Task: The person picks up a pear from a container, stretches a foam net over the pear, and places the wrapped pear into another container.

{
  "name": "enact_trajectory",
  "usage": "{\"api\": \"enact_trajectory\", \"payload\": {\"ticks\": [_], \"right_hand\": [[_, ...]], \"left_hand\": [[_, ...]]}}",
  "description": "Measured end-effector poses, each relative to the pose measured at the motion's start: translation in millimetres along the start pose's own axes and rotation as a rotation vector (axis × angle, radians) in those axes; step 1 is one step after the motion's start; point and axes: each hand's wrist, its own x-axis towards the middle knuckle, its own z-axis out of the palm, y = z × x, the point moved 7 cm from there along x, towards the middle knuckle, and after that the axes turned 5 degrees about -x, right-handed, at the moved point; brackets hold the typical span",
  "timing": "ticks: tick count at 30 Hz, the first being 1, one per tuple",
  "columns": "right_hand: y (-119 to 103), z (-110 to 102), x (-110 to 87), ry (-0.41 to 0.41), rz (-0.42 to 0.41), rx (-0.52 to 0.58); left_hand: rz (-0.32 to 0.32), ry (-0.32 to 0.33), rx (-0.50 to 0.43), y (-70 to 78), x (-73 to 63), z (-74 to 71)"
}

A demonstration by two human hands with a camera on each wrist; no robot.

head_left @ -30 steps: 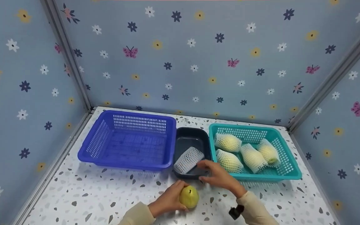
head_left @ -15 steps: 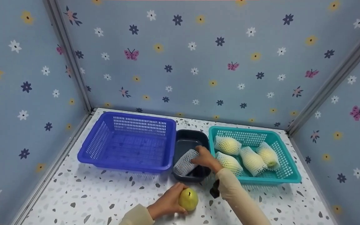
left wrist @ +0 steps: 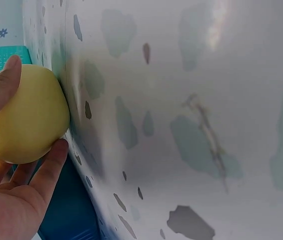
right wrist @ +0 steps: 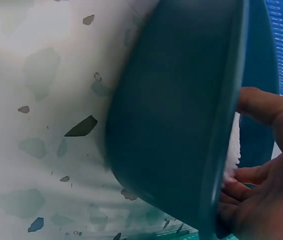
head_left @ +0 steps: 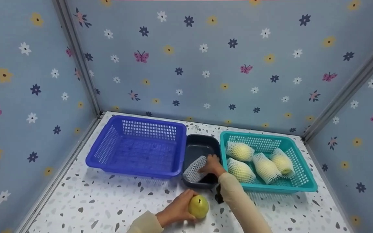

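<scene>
My left hand [head_left: 177,208] grips a bare yellow-green pear [head_left: 198,206] on the speckled table, in front of the dark tray [head_left: 199,148]. In the left wrist view the thumb lies over the pear [left wrist: 34,112] and the fingers curl beneath it. My right hand [head_left: 211,165] reaches into the tray and pinches the end of a white foam net sleeve [head_left: 193,171]. The right wrist view has that foam net [right wrist: 233,145] between thumb and fingers, mostly hidden behind the tray wall [right wrist: 171,110].
A blue-purple basket [head_left: 146,174] with a bare floor stands left of the tray. On the right, a teal basket [head_left: 290,188] holds several net-wrapped pears [head_left: 241,151]. Flower-patterned walls [head_left: 206,58] close off the back and both sides.
My right hand has moved from the tray's right front edge into the tray and taken hold of the foam net, whose near end is now squeezed. The left hand keeps the pear in place.
</scene>
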Motion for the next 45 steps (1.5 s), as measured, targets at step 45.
{"api": "enact_trajectory", "payload": {"ticks": [45], "right_hand": [[-44,-99,-84.5,0.389,-0.43,0.227]], "left_hand": [[0.012,0.001,0.017,2.0,-4.6,4.4]]}}
